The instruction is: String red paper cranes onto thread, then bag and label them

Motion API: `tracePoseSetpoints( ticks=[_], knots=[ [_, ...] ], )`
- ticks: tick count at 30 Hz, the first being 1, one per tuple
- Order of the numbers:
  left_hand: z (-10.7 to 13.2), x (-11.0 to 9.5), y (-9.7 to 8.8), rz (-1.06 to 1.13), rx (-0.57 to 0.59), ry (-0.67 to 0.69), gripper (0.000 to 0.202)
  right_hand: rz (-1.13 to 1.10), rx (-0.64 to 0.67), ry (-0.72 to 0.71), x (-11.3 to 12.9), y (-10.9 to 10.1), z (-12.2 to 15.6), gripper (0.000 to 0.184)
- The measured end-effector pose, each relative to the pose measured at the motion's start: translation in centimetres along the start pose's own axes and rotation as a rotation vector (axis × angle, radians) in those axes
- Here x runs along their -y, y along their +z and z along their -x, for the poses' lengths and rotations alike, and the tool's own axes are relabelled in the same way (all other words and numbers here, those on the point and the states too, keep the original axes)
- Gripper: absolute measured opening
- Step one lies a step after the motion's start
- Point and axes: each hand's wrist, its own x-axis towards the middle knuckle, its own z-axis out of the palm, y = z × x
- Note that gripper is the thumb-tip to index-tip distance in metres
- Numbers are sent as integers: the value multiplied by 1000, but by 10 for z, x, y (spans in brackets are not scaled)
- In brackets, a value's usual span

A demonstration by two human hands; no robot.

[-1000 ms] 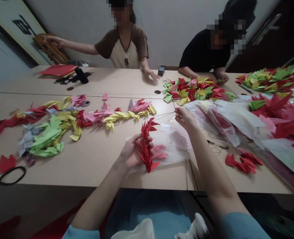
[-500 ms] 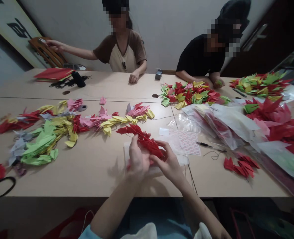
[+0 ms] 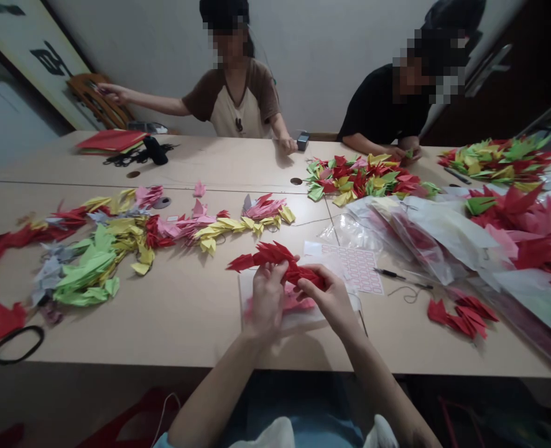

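A string of red folded paper pieces (image 3: 268,256) is held just above the table in front of me. My left hand (image 3: 265,300) grips its middle, fingers closed round it. The right end of the red string is pinched in my right hand (image 3: 329,300). Under both hands lies a clear plastic bag (image 3: 298,311) with pink folded pieces inside. A sheet of small stickers (image 3: 357,267) rests just right of my hands. A thin wire (image 3: 363,322) runs off beside my right wrist.
A long chain of yellow, pink, green and red folded pieces (image 3: 117,239) lies at left. Mixed piles (image 3: 364,174) sit at the far right. Plastic bags (image 3: 425,230), loose red pieces (image 3: 462,311), a black band (image 3: 17,343). Two people sit across the table.
My right hand came back from the far wire to the red string and now grips it with the left. The string turned from upright to lying sideways, nearer the table.
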Motion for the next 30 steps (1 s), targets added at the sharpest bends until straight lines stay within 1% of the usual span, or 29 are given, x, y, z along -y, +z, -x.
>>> tracePoseSetpoints(
  ticks=[3,5,7,9,12,14,16,21,24,27,30],
  knots=[
    [-3,-1,-7,-60,54,37,14,29,-65,-5,3,-4,-2,27],
    [-5,-2,-14,-101,95,46,11,50,-97,0,2,-9,-2,25],
    [-7,-3,-23,-82,108,49,11,65,-115,9,-1,-15,-3,25],
    [-9,-4,-33,5,58,47,16,74,-124,20,-5,-21,-5,25],
    [-14,-7,-46,103,-81,-2,24,93,-130,30,-9,-30,-6,26],
    [-18,-10,-52,96,-173,-24,19,115,-133,31,-10,-35,-7,26],
    [-22,-12,-55,72,-233,-15,15,148,-129,42,-10,-40,-9,26],
    [-30,-20,-61,26,-274,-14,18,327,-89,125,-12,-61,-14,31],
    [-33,-26,-67,12,-305,9,17,399,-107,154,-14,-76,-16,34],
    [-38,-38,-74,20,-319,18,16,465,-139,154,-15,-89,-18,32],
    [-42,-54,-83,9,-329,42,16,542,-168,108,-14,-102,-20,24]
  ],
)
